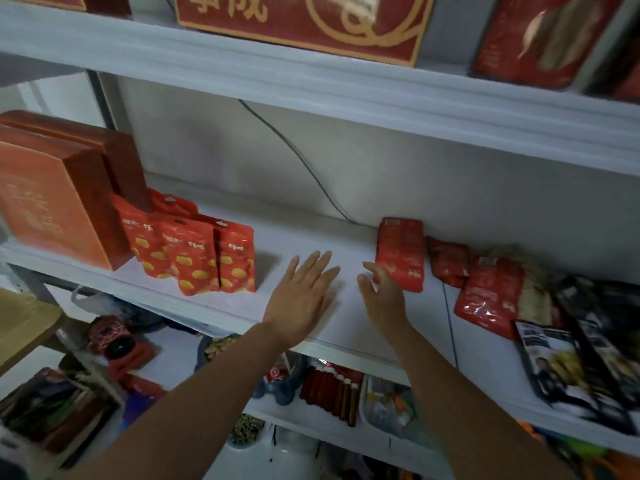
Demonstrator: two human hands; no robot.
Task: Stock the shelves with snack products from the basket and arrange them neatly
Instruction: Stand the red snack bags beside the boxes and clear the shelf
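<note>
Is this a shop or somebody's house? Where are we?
Most likely a small shop, or its stockroom. The white shelves hold several of the same red snack packets standing in a row, big red gift boxes beside them, and more red packets lying to the right.

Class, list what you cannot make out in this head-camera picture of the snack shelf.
Head view only:
1. Basket: none recognisable in frame.
2. Print on the red pouches: motion-blurred.
3. Whether the right hand touches the upright red packet: its fingers overlap the packet.
4. Black packets: blurred, cut by the right edge.
</note>
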